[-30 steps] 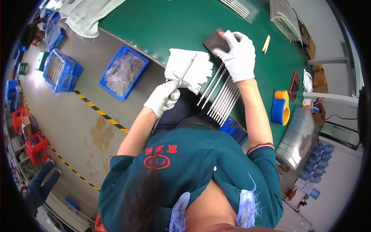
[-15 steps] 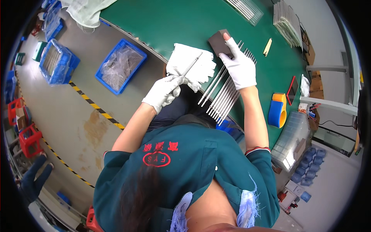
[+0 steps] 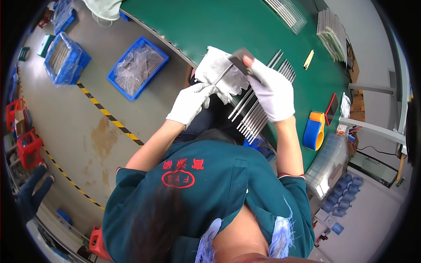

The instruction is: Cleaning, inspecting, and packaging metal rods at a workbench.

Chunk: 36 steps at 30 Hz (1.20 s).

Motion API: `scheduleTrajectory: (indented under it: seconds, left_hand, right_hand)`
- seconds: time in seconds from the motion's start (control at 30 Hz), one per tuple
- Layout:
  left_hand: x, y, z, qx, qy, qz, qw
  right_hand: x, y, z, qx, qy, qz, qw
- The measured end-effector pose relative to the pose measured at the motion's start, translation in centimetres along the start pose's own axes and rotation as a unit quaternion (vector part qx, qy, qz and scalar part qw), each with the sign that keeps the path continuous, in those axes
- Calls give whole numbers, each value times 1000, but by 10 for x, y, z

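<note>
My left hand [image 3: 191,101], in a white glove, is closed on a thin metal rod [image 3: 222,74] that slants up to the right. In my gloved right hand [image 3: 274,90] is a dark grey-brown block [image 3: 240,60], smeared a little by motion. The block meets the rod's far end; whether it presses on it I cannot tell. Beneath the rod, a white cloth [image 3: 211,60] lies at the table edge. Several more metal rods [image 3: 253,123] lie side by side under and beside my right hand, their near ends over the edge.
The green table [image 3: 184,26] bears a yellow-handled cutter [image 3: 308,59], a blue and orange tape roll [image 3: 314,130], and a stack of clear trays [image 3: 331,35]. On the floor to the left stand a blue crate [image 3: 163,59] and another filled crate [image 3: 81,65]. Red stools [image 3: 30,149] are farther left.
My right hand has brought the block left and down onto the far end of the rod. My left hand, holding the rod, has shifted slightly right.
</note>
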<state>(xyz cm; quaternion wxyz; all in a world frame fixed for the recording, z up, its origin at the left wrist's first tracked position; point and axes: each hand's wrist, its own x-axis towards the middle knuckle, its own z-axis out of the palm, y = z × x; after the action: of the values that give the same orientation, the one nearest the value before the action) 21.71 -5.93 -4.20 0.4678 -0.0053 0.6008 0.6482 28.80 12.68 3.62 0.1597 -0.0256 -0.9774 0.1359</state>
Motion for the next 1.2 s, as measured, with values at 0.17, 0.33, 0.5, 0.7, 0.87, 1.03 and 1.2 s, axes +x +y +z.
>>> scheduleTrajectory:
  seconds: [0.17, 0.33, 0.5, 0.7, 0.87, 1.03, 1.2]
  left_hand:
    - [5, -12, -2, 69, 6, 82, 994]
    - [3, -4, -2, 86, 9, 68, 994]
    - [1, 1, -2, 20, -21, 11, 1000]
    - [1, 6, -5, -3, -35, -38, 999]
    - [7, 2, -13, -25, -79, -45, 996]
    - [9, 1, -13, -44, -99, -53, 993]
    - [8, -1, -15, -67, -110, -60, 990]
  right_hand:
    - [9, -13, -3, -22, 8, 20, 1000]
    - [-2, -2, 1, 24, 19, 17, 999]
    - [8, -9, 1, -20, 19, 1, 1000]
    - [-7, 2, -7, -12, -28, 32, 999]
    - [-30, 14, -10, 73, 39, 33, 996]
    - [10, -2, 9, -37, 37, -89, 995]
    - [9, 9, 13, 13, 59, -92, 994]
